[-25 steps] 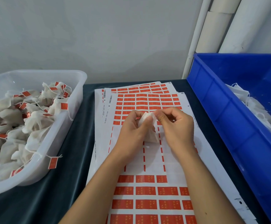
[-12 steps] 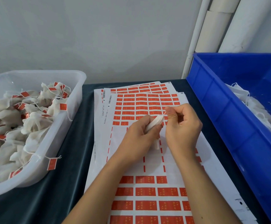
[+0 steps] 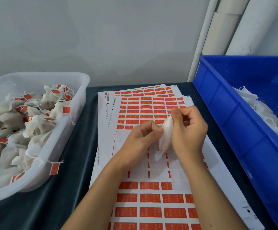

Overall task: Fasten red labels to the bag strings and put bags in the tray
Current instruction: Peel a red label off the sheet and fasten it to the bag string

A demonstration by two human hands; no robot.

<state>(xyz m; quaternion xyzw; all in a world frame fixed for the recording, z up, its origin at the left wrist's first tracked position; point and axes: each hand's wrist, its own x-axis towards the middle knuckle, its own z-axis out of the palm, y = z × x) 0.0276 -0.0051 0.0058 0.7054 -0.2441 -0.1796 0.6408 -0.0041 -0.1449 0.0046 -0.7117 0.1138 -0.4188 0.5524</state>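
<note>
So we're mid-step here: both hands hold one small white bag (image 3: 165,136) up over the label sheet (image 3: 151,165). The left hand (image 3: 140,138) pinches its edge, and the right hand (image 3: 188,130) pinches the top with thumb and fingers. No red label on it yet that I can see. Next up is probably freeing the string and sticking a label on, then dropping it into the clear tray (image 3: 71,130) on the left.

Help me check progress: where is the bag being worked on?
The white bag is mid-frame, pinched between the left hand and right hand, above the label sheets.
</note>
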